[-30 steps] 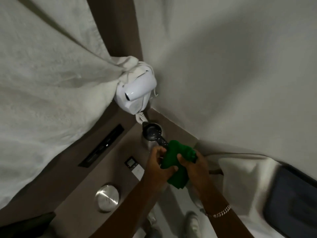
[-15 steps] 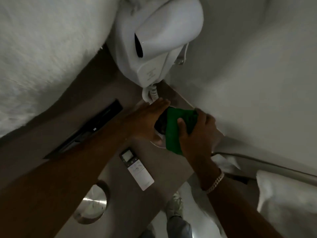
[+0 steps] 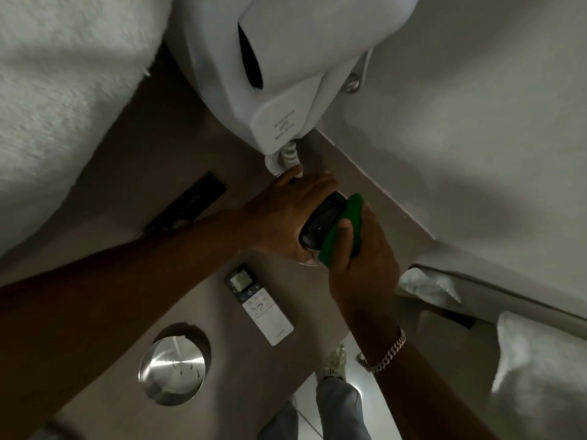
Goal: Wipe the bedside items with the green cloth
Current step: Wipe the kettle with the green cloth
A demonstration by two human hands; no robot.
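Gripping a black kettle (image 3: 322, 225) with the left hand (image 3: 286, 214), right hand (image 3: 362, 249) pressing the green cloth (image 3: 343, 230) against it, above the worktop (image 3: 222, 360) by a remote (image 3: 259, 304).

Print on white wall unit (image 3: 279, 128) too blurred to read; remote (image 3: 259, 308) markings illegible.

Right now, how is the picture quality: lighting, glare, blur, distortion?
Head view: dim overall, the counter and both forearms in shadow. The round metal lid catches a bright glare. The white towel and hair dryer look soft, slightly blurred. Wide-angle distortion bends the wall edges. The green cloth stays clear.
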